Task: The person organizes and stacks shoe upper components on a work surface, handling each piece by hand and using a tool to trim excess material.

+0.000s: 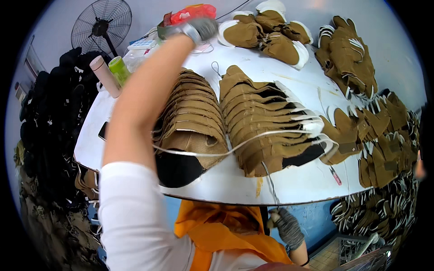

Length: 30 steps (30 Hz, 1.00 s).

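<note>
My left arm reaches across to the far side of the table. The grey-gloved left hand is beside a red plastic bag; its fingers are smeared by motion. Below the table's near edge my right hand, also in a grey glove, is closed at the end of a thin grey cord. That cord runs up to the right row of brown shoe uppers. Next to it lies a left row of nested brown uppers, partly behind my forearm. A white strip loops across both rows.
More brown uppers lie at the table's back and right. Pink scissors-like snips rest near the front edge. A pink bottle and green cup stand left, before a black fan. Dark piles line the left.
</note>
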Each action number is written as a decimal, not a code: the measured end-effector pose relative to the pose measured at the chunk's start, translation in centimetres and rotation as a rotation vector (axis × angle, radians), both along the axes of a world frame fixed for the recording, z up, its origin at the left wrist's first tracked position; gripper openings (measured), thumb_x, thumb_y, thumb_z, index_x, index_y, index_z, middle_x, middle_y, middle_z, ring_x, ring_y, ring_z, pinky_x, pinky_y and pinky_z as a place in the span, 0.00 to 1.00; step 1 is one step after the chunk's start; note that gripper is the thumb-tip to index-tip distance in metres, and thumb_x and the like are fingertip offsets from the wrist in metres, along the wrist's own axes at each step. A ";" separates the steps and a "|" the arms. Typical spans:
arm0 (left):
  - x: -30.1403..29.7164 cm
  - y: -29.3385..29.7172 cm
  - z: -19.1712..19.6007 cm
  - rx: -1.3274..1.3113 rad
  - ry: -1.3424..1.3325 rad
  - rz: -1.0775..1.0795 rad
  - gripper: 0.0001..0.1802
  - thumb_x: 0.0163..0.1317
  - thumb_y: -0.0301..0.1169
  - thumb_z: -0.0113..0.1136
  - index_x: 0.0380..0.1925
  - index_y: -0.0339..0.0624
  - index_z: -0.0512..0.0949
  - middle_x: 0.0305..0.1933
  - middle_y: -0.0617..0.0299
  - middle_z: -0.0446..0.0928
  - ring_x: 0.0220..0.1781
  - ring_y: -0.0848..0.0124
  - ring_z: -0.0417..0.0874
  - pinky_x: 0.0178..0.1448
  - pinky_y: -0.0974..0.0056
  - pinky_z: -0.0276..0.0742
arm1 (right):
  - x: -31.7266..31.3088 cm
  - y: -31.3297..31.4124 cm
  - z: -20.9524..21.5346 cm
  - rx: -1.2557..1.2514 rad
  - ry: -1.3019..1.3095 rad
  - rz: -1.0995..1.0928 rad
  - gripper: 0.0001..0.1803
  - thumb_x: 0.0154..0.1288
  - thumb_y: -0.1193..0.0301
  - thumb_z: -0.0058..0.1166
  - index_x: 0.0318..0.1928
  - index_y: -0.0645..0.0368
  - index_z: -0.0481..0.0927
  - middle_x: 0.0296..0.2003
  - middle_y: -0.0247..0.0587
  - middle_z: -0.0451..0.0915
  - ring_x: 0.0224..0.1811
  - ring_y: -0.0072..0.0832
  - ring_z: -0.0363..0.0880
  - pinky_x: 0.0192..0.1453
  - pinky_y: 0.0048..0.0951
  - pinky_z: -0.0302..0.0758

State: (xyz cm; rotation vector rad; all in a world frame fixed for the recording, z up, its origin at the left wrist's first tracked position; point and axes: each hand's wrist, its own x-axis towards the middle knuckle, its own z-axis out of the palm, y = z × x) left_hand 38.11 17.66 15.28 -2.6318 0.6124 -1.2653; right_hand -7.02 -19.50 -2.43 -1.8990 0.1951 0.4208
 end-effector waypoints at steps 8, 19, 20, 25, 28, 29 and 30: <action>10.2 0.6 -15.5 0.311 0.811 0.196 0.11 0.53 0.39 0.59 0.33 0.51 0.85 0.33 0.56 0.83 0.37 0.57 0.82 0.44 0.55 0.77 | -1.9 -0.7 -9.8 -0.026 -0.087 -0.136 0.19 0.71 0.57 0.44 0.33 0.59 0.79 0.21 0.43 0.77 0.21 0.35 0.75 0.27 0.34 0.70; 11.5 -0.7 -16.9 0.464 0.863 0.058 0.20 0.58 0.37 0.56 0.50 0.45 0.71 0.33 0.57 0.80 0.37 0.59 0.81 0.42 0.56 0.76 | -1.3 -1.9 -10.2 -0.247 -0.144 -0.056 0.16 0.68 0.55 0.48 0.35 0.54 0.79 0.26 0.48 0.79 0.25 0.48 0.78 0.28 0.39 0.73; 11.8 -0.5 -17.1 0.361 0.889 0.037 0.24 0.59 0.34 0.54 0.55 0.45 0.65 0.31 0.56 0.79 0.34 0.60 0.80 0.40 0.57 0.76 | -1.0 -1.6 -9.3 -0.268 -0.120 -0.052 0.16 0.68 0.55 0.48 0.35 0.54 0.79 0.26 0.48 0.79 0.26 0.48 0.78 0.28 0.39 0.73; 13.0 -1.5 -17.2 -0.066 1.146 -0.049 0.39 0.59 0.24 0.49 0.70 0.44 0.45 0.25 0.58 0.75 0.24 0.66 0.76 0.33 0.61 0.74 | -0.9 -1.8 -9.7 -0.357 -0.177 0.005 0.15 0.67 0.55 0.48 0.36 0.53 0.76 0.25 0.49 0.78 0.26 0.50 0.77 0.28 0.41 0.73; 14.1 -1.9 -16.9 0.276 1.135 -0.095 0.25 0.57 0.28 0.55 0.57 0.39 0.67 0.26 0.54 0.77 0.28 0.61 0.79 0.36 0.57 0.76 | -0.7 -1.4 -8.8 -0.325 -0.127 -0.023 0.14 0.67 0.55 0.48 0.36 0.53 0.76 0.26 0.49 0.78 0.26 0.52 0.77 0.28 0.42 0.73; 14.5 -2.0 -17.0 0.411 1.084 -0.106 0.22 0.57 0.31 0.56 0.52 0.38 0.72 0.28 0.52 0.79 0.30 0.57 0.81 0.38 0.55 0.76 | -0.8 -1.3 -8.8 -0.308 -0.103 -0.040 0.15 0.68 0.56 0.48 0.36 0.53 0.76 0.26 0.49 0.78 0.27 0.52 0.77 0.28 0.43 0.73; 14.3 -2.5 -16.9 0.540 1.027 -0.123 0.19 0.57 0.33 0.57 0.47 0.37 0.76 0.29 0.50 0.80 0.33 0.53 0.82 0.40 0.52 0.76 | -0.9 -1.3 -8.9 -0.292 -0.078 -0.054 0.15 0.68 0.56 0.48 0.37 0.53 0.76 0.27 0.49 0.78 0.27 0.52 0.77 0.28 0.43 0.73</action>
